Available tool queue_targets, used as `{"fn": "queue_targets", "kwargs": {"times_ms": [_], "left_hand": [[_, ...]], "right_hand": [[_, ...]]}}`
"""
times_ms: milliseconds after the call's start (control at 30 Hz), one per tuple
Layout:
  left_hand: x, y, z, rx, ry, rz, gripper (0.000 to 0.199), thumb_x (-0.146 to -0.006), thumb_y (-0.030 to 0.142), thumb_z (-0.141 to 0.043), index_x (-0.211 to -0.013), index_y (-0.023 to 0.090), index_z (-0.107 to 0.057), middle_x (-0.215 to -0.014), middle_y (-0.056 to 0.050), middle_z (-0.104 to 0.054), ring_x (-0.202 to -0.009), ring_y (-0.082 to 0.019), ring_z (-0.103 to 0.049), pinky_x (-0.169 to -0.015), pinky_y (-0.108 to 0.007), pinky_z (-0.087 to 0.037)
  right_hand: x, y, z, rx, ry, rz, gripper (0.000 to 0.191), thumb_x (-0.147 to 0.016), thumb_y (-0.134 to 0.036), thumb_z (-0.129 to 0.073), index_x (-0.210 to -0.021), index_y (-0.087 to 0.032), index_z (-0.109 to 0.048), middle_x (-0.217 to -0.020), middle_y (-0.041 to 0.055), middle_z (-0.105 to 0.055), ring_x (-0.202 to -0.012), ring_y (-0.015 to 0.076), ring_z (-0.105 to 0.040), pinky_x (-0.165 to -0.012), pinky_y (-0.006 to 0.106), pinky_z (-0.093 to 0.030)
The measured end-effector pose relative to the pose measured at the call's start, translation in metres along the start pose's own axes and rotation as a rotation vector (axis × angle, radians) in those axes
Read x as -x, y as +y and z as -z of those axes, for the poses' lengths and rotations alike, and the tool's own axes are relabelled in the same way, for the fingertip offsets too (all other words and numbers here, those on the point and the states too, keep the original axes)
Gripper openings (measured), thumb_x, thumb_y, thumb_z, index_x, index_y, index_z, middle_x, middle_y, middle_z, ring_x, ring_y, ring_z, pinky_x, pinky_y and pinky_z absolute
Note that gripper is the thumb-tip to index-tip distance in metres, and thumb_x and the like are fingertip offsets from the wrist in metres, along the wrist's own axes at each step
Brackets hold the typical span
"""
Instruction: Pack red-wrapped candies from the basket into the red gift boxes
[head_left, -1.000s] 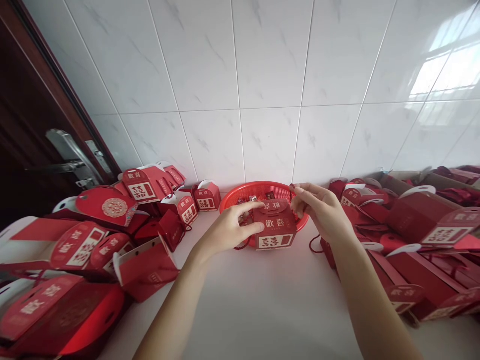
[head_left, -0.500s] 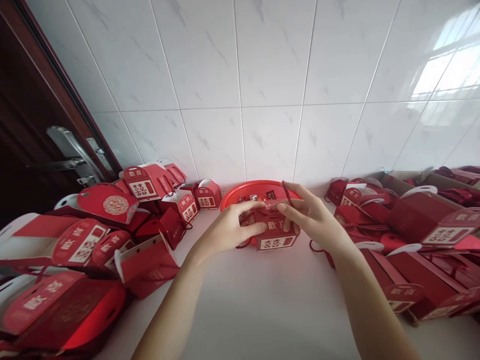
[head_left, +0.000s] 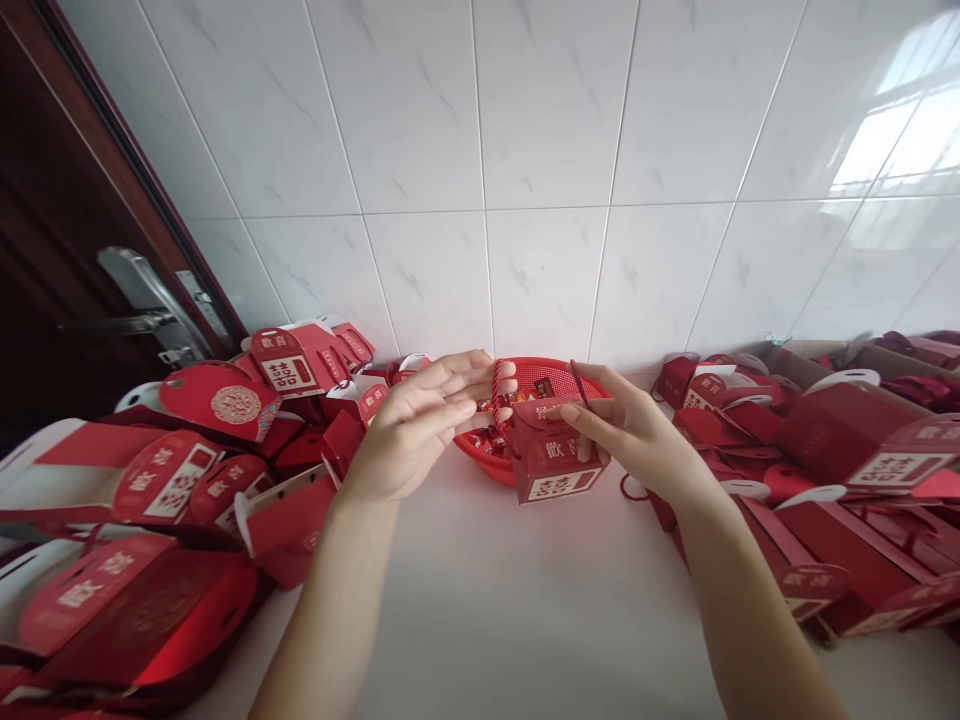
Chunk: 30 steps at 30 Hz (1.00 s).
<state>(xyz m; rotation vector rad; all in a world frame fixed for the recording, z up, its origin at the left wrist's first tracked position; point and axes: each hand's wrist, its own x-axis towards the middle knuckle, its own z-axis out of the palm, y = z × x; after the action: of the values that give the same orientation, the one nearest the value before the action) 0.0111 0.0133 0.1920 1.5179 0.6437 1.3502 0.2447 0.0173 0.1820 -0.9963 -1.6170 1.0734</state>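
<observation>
A small red box (head_left: 555, 455) with white characters is closed at the top and held over the front of a red basket (head_left: 480, 465) of wrapped sweets. My right hand (head_left: 626, 420) grips its right side, thumb on the front of the lid and fingers behind. One loop of red cord (head_left: 577, 380) rises beside those fingers. On the left, my left hand (head_left: 427, 420) is spread, palm toward the box, with another twisted red cord (head_left: 496, 395) lying against its fingertips.
Many red boxes (head_left: 172, 480) are piled on the left of the white table (head_left: 525, 610). More boxes (head_left: 855, 440) are heaped on the right. A tiled wall (head_left: 547, 280) stands behind, with a door handle (head_left: 142, 310) at the far left.
My left hand has let go of the box top and moved left, its fingers spreading by the cord. The right hand still holds the box, nearly in place.
</observation>
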Motion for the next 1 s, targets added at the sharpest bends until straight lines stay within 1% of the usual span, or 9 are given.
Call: {"fn": "queue_targets", "kwargs": {"times_ms": [133,200,300,433,600,700,800,900,1000], "left_hand": [[0.001,-0.011,-0.014,-0.144,0.046,-0.086,0.031,-0.081,0.024,-0.073,-0.112,0.021,-0.073,-0.129,-0.010,-0.069,-0.107,-0.029,-0.071,-0.084,-0.040,-0.063],[0.001,-0.018,-0.021,-0.268,0.080,-0.137,0.030,-0.083,0.026,-0.073,-0.112,0.021,-0.075,-0.126,-0.010,-0.071,-0.103,-0.027,-0.072,-0.085,-0.039,-0.063],[0.000,-0.026,-0.027,-0.434,0.102,-0.191,0.031,-0.084,0.030,-0.073,-0.114,0.021,-0.076,-0.123,-0.008,-0.073,-0.103,-0.025,-0.072,-0.086,-0.036,-0.063],[-0.001,-0.033,-0.027,-0.514,0.081,-0.185,0.037,-0.086,0.033,-0.070,-0.122,0.021,-0.072,-0.122,-0.008,-0.073,-0.103,-0.023,-0.072,-0.088,-0.034,-0.063],[0.003,-0.028,-0.030,-0.571,0.004,-0.171,0.041,-0.089,0.033,-0.067,-0.127,0.020,-0.067,-0.120,-0.008,-0.074,-0.104,-0.023,-0.073,-0.091,-0.034,-0.061],[0.007,-0.021,-0.037,-0.617,-0.002,-0.180,0.036,-0.088,0.029,-0.066,-0.123,0.020,-0.068,-0.117,-0.006,-0.075,-0.099,-0.022,-0.073,-0.087,-0.033,-0.062],[0.012,-0.016,-0.043,-0.660,-0.006,-0.191,0.036,-0.087,0.025,-0.064,-0.122,0.021,-0.066,-0.113,-0.005,-0.075,-0.096,-0.021,-0.073,-0.084,-0.032,-0.062],[0.017,-0.014,-0.047,-0.736,-0.037,-0.194,0.044,-0.084,0.020,-0.065,-0.128,0.023,-0.061,-0.110,-0.003,-0.076,-0.097,-0.021,-0.073,-0.085,-0.032,-0.061],[0.023,-0.014,-0.053,-0.814,-0.074,-0.208,0.057,-0.081,0.019,-0.069,-0.136,0.025,-0.055,-0.117,-0.003,-0.073,-0.102,-0.022,-0.071,-0.086,-0.032,-0.060]], "right_hand": [[0.004,-0.006,0.000,-0.034,-0.071,0.010,0.056,-0.086,-0.047,-0.069,-0.130,-0.018,-0.051,-0.077,0.0017,-0.069,-0.054,0.0116,-0.054,-0.053,0.027,-0.047],[0.007,-0.008,0.000,-0.038,-0.111,0.019,0.052,-0.087,-0.046,-0.069,-0.128,-0.019,-0.054,-0.072,0.0002,-0.067,-0.054,0.0125,-0.055,-0.052,0.026,-0.047],[0.010,-0.012,-0.003,-0.032,-0.149,0.039,0.048,-0.087,-0.044,-0.069,-0.127,-0.020,-0.056,-0.060,-0.0041,-0.058,-0.052,0.0131,-0.055,-0.048,0.025,-0.044],[0.013,-0.014,-0.004,-0.040,-0.173,0.044,0.046,-0.088,-0.043,-0.069,-0.127,-0.021,-0.058,-0.059,-0.0051,-0.054,-0.052,0.0123,-0.053,-0.047,0.024,-0.045],[0.016,-0.014,-0.004,-0.061,-0.196,0.078,0.040,-0.089,-0.043,-0.068,-0.122,-0.022,-0.062,-0.068,-0.0016,-0.061,-0.055,0.0119,-0.055,-0.048,0.024,-0.046],[0.017,-0.014,-0.004,-0.053,-0.172,0.075,0.035,-0.088,-0.045,-0.068,-0.114,-0.021,-0.066,-0.069,-0.0005,-0.062,-0.055,0.0121,-0.056,-0.048,0.024,-0.045],[0.018,-0.016,-0.006,-0.060,-0.167,0.071,0.035,-0.088,-0.045,-0.069,-0.112,-0.020,-0.066,-0.066,-0.0014,-0.062,-0.052,0.0110,-0.055,-0.047,0.023,-0.044],[0.021,-0.017,-0.009,-0.090,-0.171,0.076,0.032,-0.085,-0.044,-0.072,-0.105,-0.019,-0.067,-0.072,0.0007,-0.065,-0.058,0.0121,-0.059,-0.050,0.023,-0.047],[0.024,-0.019,-0.013,-0.064,-0.178,0.076,0.024,-0.080,-0.037,-0.078,-0.090,-0.018,-0.069,-0.078,0.0035,-0.068,-0.067,0.0148,-0.064,-0.056,0.025,-0.052]]}}
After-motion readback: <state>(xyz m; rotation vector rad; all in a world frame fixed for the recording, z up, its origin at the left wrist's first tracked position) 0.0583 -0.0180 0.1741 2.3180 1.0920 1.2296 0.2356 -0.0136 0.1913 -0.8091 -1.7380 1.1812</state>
